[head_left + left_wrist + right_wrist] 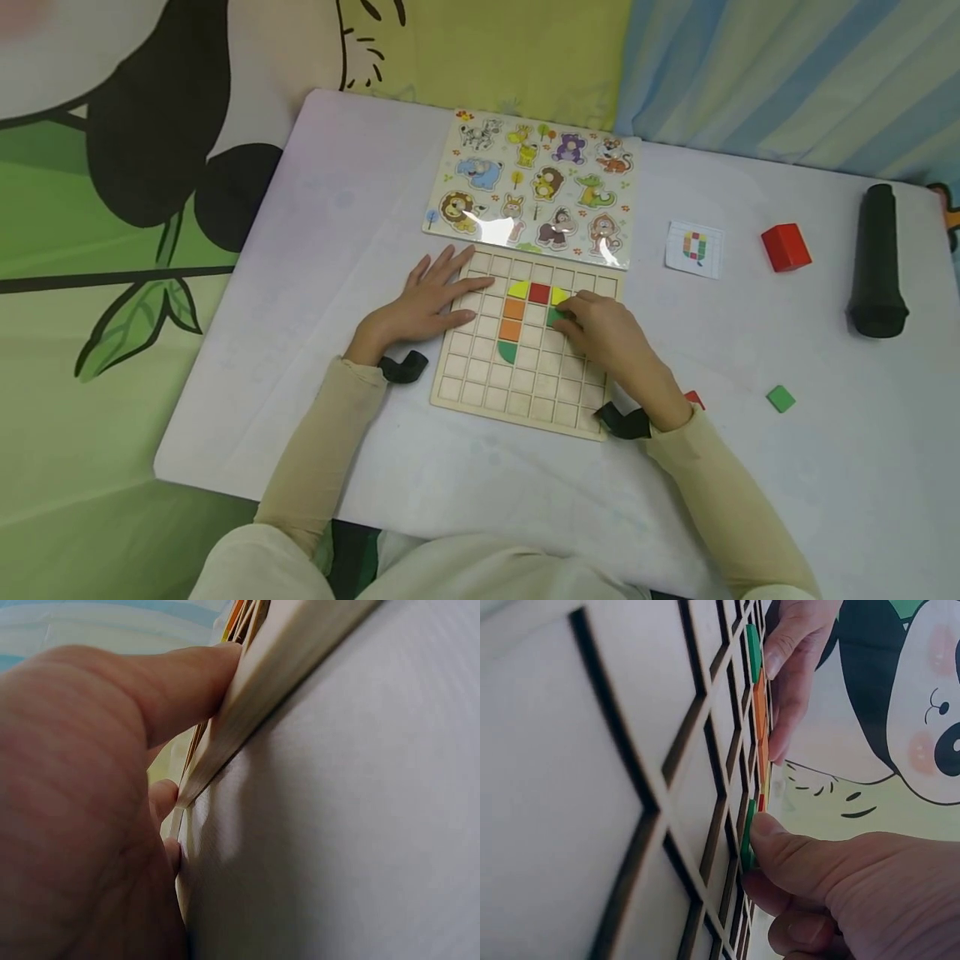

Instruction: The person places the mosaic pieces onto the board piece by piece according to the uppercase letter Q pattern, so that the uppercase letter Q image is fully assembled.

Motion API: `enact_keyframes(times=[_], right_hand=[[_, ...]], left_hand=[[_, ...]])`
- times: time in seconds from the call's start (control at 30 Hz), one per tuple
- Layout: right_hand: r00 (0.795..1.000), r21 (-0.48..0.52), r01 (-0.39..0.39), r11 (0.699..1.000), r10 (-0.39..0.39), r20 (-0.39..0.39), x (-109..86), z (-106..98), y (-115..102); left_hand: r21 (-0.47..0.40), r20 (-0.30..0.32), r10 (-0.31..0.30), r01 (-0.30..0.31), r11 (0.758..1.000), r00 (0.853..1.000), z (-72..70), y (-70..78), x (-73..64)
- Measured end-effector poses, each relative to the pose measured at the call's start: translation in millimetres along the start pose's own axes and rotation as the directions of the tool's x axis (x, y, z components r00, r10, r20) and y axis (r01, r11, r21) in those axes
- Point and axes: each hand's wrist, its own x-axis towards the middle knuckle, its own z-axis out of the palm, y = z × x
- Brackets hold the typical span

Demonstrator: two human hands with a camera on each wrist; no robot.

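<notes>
Fingers of the right hand (607, 332) were pinched together on a flat green tile (554, 317), which was partly hidden by them. That tile was in the third row down from the top edge of a pale wooden square board (542, 385) with a grid, a bit nearer its right edge. I could not tell if it sat all the way down. Just above it was a yellow tile with one round corner (558, 296). Next came a red square tile (538, 293), then another round-cornered yellow tile (518, 289). Below that one, two orange square tiles (513, 309) and a green quarter-round tile (507, 352) made a line down. The left hand (427, 307) lay over the board's left edge, near its top left corner, with its fingers straight and spread apart and its thumb touching the rim. By the table's far edge, just past the board, lay a flat puzzle with painted animals (534, 190). To its right, toward the table's right edge, were a small white picture card (694, 248), a shiny red block (786, 247) and a long black tube (879, 267). Nearer the person, a loose green square tile (781, 398) lay on the white table (480, 483), and a red piece (695, 400) peeked out beside the right arm. Each wrist wore a black band (405, 367).
</notes>
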Motion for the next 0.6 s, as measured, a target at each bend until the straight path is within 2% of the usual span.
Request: enact_keyframes(times=[0.37, 0.6], right_hand=[[0.999, -0.046, 0.011, 0.999, -0.013, -0.046, -2.9, 2.3, -1.6], [0.999, -0.071, 0.019, 0.997, -0.022, -0.033, -7.3, 2.9, -1.1]], left_hand=[[-0.003, 0.003, -0.003, 0.003, 1.000, 1.000, -1.0, 0.5, 0.2], [0.003, 0.004, -0.005, 0.005, 1.000, 1.000, 0.2, -0.2, 0.1]])
